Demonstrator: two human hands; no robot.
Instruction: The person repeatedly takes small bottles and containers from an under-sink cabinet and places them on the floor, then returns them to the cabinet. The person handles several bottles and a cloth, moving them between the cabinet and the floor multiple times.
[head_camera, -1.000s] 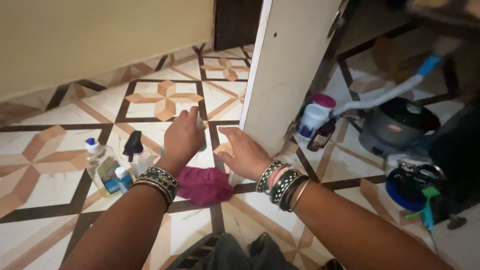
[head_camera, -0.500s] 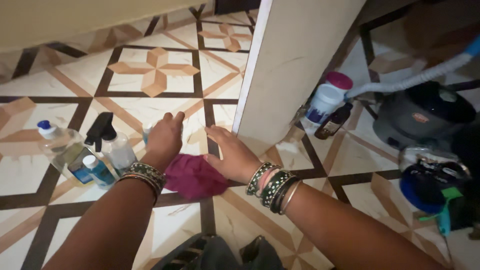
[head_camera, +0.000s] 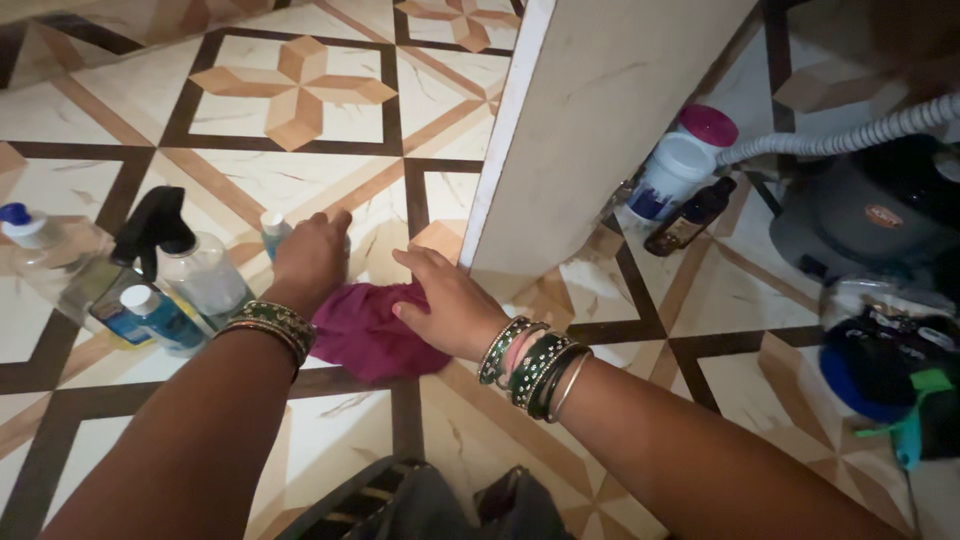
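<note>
Patterned marble floor beside a white cabinet panel (head_camera: 600, 130); I see both hands down on a magenta cloth (head_camera: 372, 335).
My left hand (head_camera: 310, 260) curls around a small pale bottle (head_camera: 272, 232), my right hand (head_camera: 450, 305) lies flat, fingers spread, on the cloth. I judge a sideways sweep could topple the spray bottle (head_camera: 190, 265) just beside my left wrist. Most of the small bottle is hidden, and the cluttered items at right are too dim to identify.

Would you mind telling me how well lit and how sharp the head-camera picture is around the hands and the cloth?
Head view: the patterned floor is evenly lit and sharp; the left hand, right hand and magenta cloth are crisp, without motion blur; the right side by the grey canister falls into shadow; the clear spray bottle shows mild glare.
</note>
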